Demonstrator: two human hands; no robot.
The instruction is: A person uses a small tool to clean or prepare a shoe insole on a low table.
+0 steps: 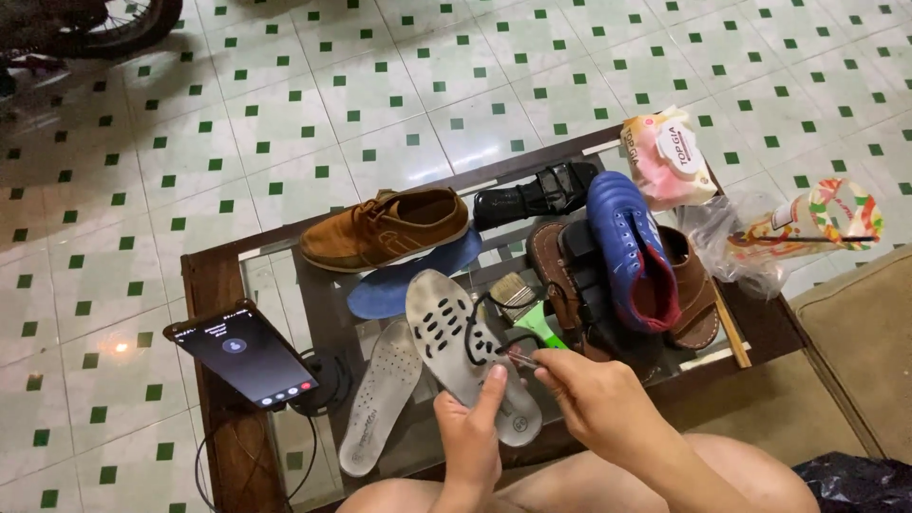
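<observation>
Holding a grey perforated insole (465, 351) in the fingers of the left hand (470, 437), a person pinches the tip of a black shoelace (494, 332) in the closed fingers of the right hand (584, 394), just above the glass-topped surface (285, 294). A second insole (380, 394) lies beside it, near a propped phone (247, 356), a brown shoe (385, 228), a blue insole (413, 275), a blue shoe (627, 252) and a brush (513, 290).
</observation>
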